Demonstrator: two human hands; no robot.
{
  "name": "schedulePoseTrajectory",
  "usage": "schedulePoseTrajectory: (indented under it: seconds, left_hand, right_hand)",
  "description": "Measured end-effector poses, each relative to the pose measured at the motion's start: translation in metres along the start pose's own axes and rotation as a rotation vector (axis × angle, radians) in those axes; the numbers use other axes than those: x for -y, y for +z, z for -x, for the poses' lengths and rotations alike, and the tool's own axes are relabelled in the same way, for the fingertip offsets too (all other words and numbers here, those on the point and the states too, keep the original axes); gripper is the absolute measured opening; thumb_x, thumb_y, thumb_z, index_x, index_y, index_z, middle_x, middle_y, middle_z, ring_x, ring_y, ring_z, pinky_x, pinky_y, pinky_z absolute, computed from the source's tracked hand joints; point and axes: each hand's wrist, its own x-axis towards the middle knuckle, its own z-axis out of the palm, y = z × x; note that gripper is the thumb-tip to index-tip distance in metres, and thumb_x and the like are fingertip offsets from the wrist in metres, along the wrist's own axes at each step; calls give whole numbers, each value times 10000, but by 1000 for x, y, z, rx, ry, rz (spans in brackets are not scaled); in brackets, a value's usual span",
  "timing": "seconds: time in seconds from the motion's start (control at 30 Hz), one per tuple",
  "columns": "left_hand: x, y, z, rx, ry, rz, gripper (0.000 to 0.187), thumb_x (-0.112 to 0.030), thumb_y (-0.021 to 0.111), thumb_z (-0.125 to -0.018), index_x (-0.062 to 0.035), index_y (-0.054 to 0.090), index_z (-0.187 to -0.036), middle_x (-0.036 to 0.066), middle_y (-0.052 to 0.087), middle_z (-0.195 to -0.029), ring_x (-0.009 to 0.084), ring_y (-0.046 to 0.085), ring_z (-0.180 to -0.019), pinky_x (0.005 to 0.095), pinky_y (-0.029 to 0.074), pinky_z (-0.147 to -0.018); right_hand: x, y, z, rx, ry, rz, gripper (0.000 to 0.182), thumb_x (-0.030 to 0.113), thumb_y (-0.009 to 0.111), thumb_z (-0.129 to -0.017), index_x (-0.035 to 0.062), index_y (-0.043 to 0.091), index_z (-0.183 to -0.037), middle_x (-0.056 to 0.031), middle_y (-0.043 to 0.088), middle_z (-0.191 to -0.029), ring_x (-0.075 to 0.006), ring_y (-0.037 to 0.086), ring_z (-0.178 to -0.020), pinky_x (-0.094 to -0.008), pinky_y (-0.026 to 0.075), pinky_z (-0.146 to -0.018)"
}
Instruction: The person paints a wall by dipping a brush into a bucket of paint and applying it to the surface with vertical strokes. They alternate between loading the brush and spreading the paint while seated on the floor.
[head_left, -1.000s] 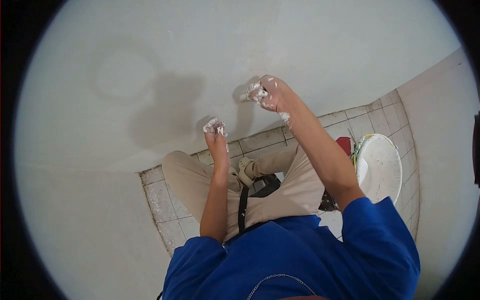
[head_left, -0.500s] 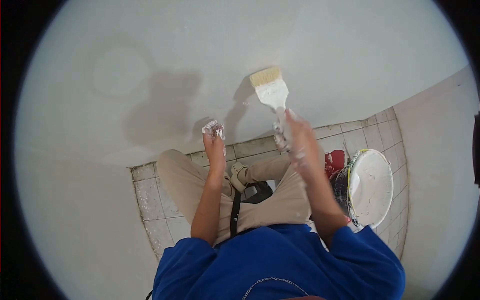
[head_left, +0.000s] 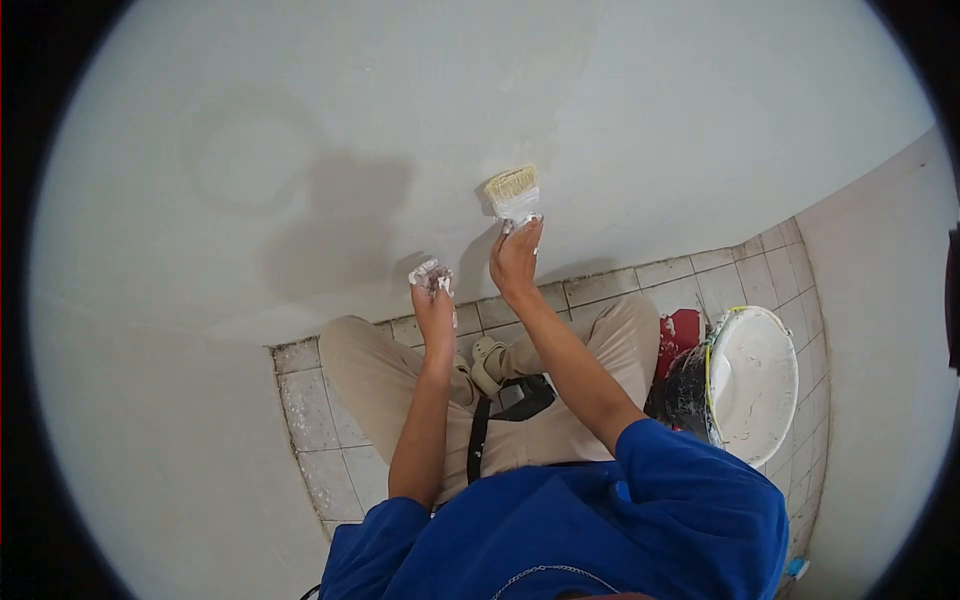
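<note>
A wide paintbrush (head_left: 512,187) with pale bristles and a paint-covered white neck is in my right hand (head_left: 515,258), its fingers wrapped around it. The bristles appear to rest on the pale wall (head_left: 640,120), with the brush's shadow close to their left. To the left, my left hand (head_left: 433,290) is closed near the foot of the wall. White paint or paste coats its fingers; what they hold, if anything, is hidden.
A black bucket (head_left: 688,392) with a whitish inside stands on the right, beside a red container (head_left: 680,335). Dirty tiles (head_left: 320,400) cover the floor, and another wall (head_left: 880,320) rises at the right. My bent legs and a pale clog (head_left: 488,362) are below my hands.
My right hand has moved left and up from the handle's lower part toward the bristles. The brush has come lower and slightly left. My left hand stays closed in nearly the same place.
</note>
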Motion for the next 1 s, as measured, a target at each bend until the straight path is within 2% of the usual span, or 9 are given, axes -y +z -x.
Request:
schedulePoseTrajectory:
  seconds: [0.23,0.33,0.43,0.53,0.63,0.73,0.83,0.93,1.0]
  left_hand:
    - [-4,3,0,30,-37,27,362,11,416,-843,-50,461,-1197,43,542,-1087,140,530,-997,267,419,-827]
    - [-6,3,-2,39,-38,14,354,-10,408,-860,-55,462,-1207,39,547,-1097,135,525,-1008,267,416,-814]
    - [-1,1,-3,73,-12,-7,346,-57,397,-893,-62,459,-1233,39,550,-1134,131,515,-1039,278,413,-804]
    - [-2,0,1,79,-17,24,360,-31,401,-873,-66,462,-1226,37,546,-1117,133,519,-1025,271,413,-806]
    - [-2,-1,0,57,-34,29,392,33,397,-827,-66,473,-1199,40,541,-1081,136,531,-981,262,415,-805]
    - [-4,3,-3,28,-46,-1,420,43,384,-808,-63,469,-1205,44,541,-1092,140,532,-983,273,420,-812]
    - [-3,1,0,8,-79,-10,428,43,380,-806,-62,466,-1211,44,542,-1101,139,532,-985,280,421,-820]
    - [-2,1,0,24,-65,-9,405,35,384,-823,-66,467,-1207,41,545,-1096,133,531,-992,277,419,-822]
    - [-6,2,1,31,-65,-7,395,30,386,-831,-70,469,-1204,38,547,-1090,131,532,-1000,276,418,-822]
  right_hand:
    - [-47,8,30,213,69,-65,421,94,448,-907,-158,322,-1220,-342,437,-1160,-480,425,-1075,-471,340,-960]
    - [-74,-2,43,169,-199,12,366,54,457,-894,-110,364,-1207,-282,482,-1082,-400,495,-997,-421,392,-892]
    - [-46,-29,32,152,-177,-486,275,39,511,-873,-60,466,-1125,-183,545,-912,-253,550,-811,-348,441,-732]
    - [8,-40,-5,18,-196,-556,136,46,583,-839,-34,562,-947,-94,551,-729,-141,511,-644,-303,423,-582]
    - [18,-16,-22,-148,-78,-564,115,79,627,-808,-25,583,-785,-69,547,-624,-137,486,-556,-309,412,-528]
    - [17,-9,-19,-51,196,-467,133,88,615,-796,-29,575,-748,-105,560,-619,-154,478,-547,-317,409,-528]
    - [-4,-8,-4,50,284,-325,151,111,606,-784,-35,578,-756,-151,585,-628,-239,534,-545,-354,427,-540]
    - [-40,-6,16,204,341,-68,260,127,618,-721,-15,633,-938,-222,630,-828,-393,606,-783,-441,476,-723]
    - [-70,-7,30,281,254,-23,338,143,616,-735,-36,593,-1020,-253,612,-916,-406,579,-894,-459,463,-784]
